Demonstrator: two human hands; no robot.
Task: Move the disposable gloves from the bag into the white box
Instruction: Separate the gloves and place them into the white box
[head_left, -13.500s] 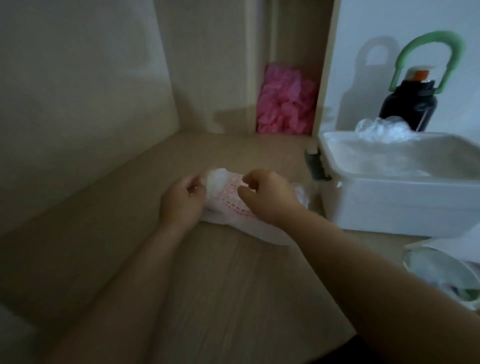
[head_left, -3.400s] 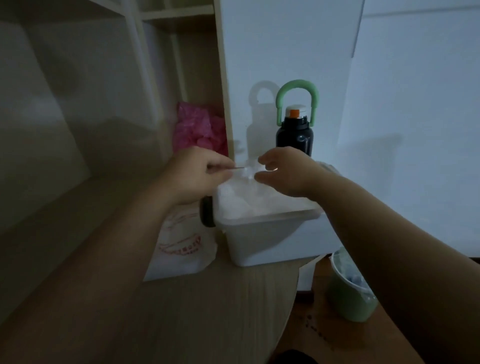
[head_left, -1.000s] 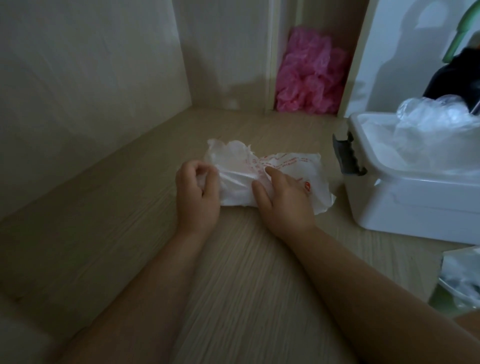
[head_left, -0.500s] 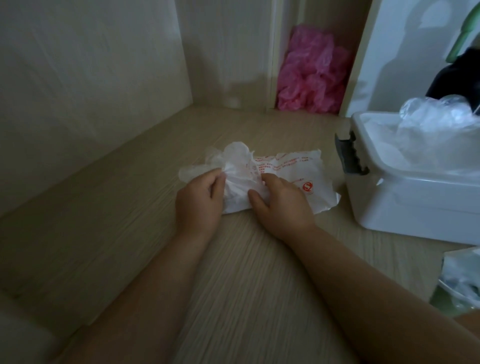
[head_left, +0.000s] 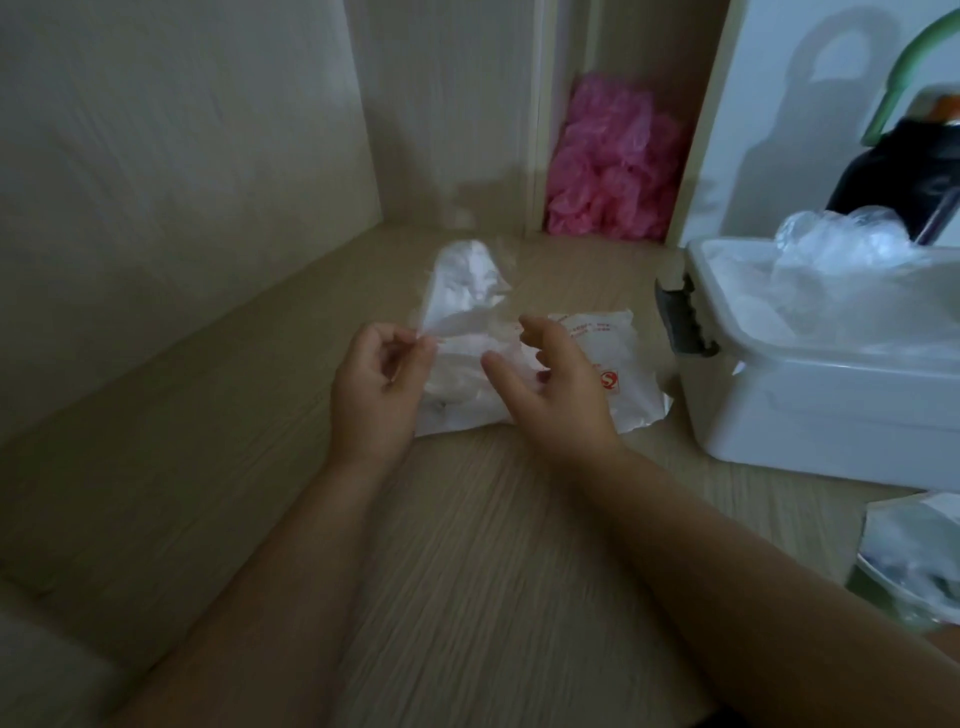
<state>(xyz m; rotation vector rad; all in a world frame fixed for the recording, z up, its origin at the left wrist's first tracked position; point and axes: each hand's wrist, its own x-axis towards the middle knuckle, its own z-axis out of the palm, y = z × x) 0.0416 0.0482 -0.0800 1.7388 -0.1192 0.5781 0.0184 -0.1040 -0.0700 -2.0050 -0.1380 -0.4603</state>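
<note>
The left hand (head_left: 376, 389) pinches the edge of a thin, translucent disposable plastic glove (head_left: 467, 283) between thumb and fingertips. The glove stands up just beyond that hand, and its lower part seems to trail into the mouth of the crumpled white plastic bag with red print (head_left: 623, 384). The right hand (head_left: 558, 387) is just beside the left, fingers spread and loose, gripping nothing and poised over the bag, which lies under and to the right of it on the pale wooden desktop (head_left: 467, 545). The step looks like drawing one glove free. Next, the right hand likely needs to pin the bag while the left lifts the glove clear. It then goes rightward, past the right hand, into the white rectangular plastic box (head_left: 831, 415), where a heap of clear gloves (head_left: 852, 244) already sits.
</note>
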